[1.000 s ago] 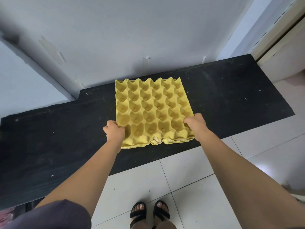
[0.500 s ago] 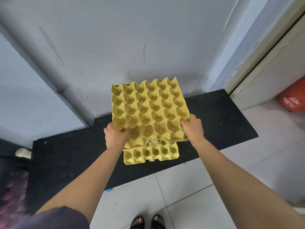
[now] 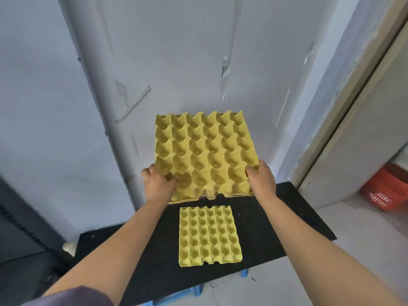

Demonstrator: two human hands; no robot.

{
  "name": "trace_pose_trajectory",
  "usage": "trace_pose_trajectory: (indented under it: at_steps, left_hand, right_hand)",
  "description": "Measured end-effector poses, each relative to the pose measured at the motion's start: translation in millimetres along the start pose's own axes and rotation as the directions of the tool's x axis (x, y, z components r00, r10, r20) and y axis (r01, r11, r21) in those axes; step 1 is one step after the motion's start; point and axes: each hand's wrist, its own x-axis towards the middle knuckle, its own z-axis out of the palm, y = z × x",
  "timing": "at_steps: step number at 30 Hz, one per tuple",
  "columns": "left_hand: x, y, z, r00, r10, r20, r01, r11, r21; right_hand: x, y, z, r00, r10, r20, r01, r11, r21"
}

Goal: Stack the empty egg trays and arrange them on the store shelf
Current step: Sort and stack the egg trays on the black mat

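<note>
**Hands.** The left hand (image 3: 159, 186) grips the near left corner of a yellow stack (image 3: 205, 155), its thumb curled into a corner cup and the other fingers hidden beneath. The right hand (image 3: 261, 181) clamps the opposite near corner, fingertips bent over the rim. Neither grip is slack.

**Outward.** Beyond the fingers the stack tilts up and away toward the wall (image 3: 198, 51). Its layered near edge shows more than one tray. Below the wrists, well apart from the stack, a single tray (image 3: 209, 236) lies flat, cups up, on a black board (image 3: 282, 217). Farther off to the right of the right hand, a red basket (image 3: 388, 191) sits on the floor past a door frame.

**Change.** A second ago the stack rested on the board with both hands at its near edge. Half a second ago it had come off, the lower tray just showing under it. Now it hangs high and clear.

**Reading.** The upper trays appear split from the bottom one, so stacking looks unfinished. Whether the held lot goes back onto the single tray or on to the shelf cannot be told.
</note>
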Motion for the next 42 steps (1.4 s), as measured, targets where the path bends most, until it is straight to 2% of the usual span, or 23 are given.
trace_pose_trajectory:
  at_steps: [9,17,23,29,33,36,38,42]
  left_hand:
    - [-81,4,-93,0.987,0.045,-0.154,-0.044,0.999,0.011]
    - [-158,-21,-204,0.946,0.004,-0.323,0.011,0.999,0.046]
    - [-207,-51,-290,0.903,-0.143,-0.404,0.183,0.981,0.062]
    - [-261,-109,-382,0.871,-0.237,-0.43,0.286,0.957,0.052]
    - [-292,-149,-436,0.908,-0.196,-0.37,0.263,0.955,0.139]
    - [-299,-165,-453,0.91,-0.191,-0.367,0.237,0.968,0.086]
    - [-298,-175,-456,0.921,-0.172,-0.35,0.226,0.967,0.118]
    - [-302,-196,-454,0.938,-0.211,-0.274,0.266,0.946,0.183]
  right_hand:
    - [-80,-49,-24,0.991,-0.133,-0.012,0.133,0.991,-0.005]
    - [-171,-114,-13,0.961,-0.262,0.085,0.258,0.965,0.056]
    - [-240,-168,14,0.922,-0.336,0.193,0.332,0.942,0.054]
    - [-334,-213,64,0.875,-0.363,0.32,0.367,0.929,0.05]
    - [-395,-221,101,0.886,-0.29,0.363,0.302,0.953,0.025]
    - [-425,-201,116,0.919,-0.197,0.342,0.201,0.979,0.023]
    - [-440,-191,120,0.93,-0.16,0.332,0.156,0.987,0.039]
    - [-457,-190,118,0.937,-0.162,0.309,0.165,0.986,0.017]
